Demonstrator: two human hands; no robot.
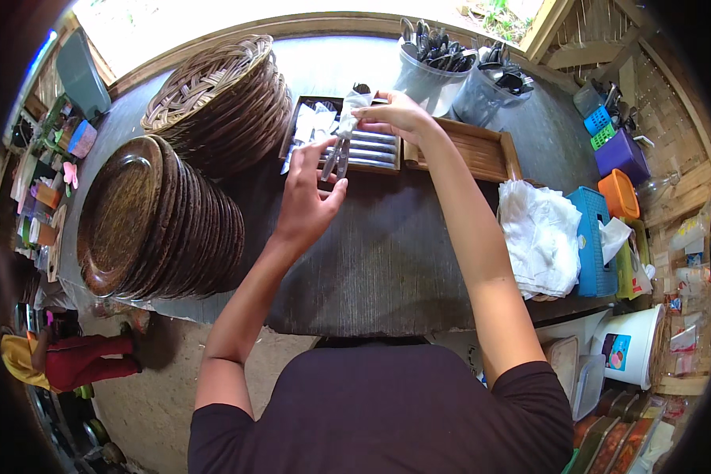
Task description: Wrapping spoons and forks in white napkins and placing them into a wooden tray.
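My right hand [398,117] pinches a cutlery bundle [348,121] wrapped in white paper over the table. Dark tips stick out at its top, and metal handles point down towards me. Around the lower handles are the fingers of my left hand [311,192], thumb apart; whether they grip the metal cannot be made out. Just beneath lies a wooden cutlery box [396,169] with white-wrapped cutlery [314,123] at its left and silvery lengths across its right part. A second, slatted wooden tray [465,151] sits to the right, partly behind my right forearm.
Stacked woven baskets [225,106] and brown plates [154,219] stand at left. Clear plastic tubs [429,80] of cutlery stand at the back right. White napkins [539,237] and a blue tissue box [592,249] lie right on the dark table [379,260]. A person [77,361] is at far left.
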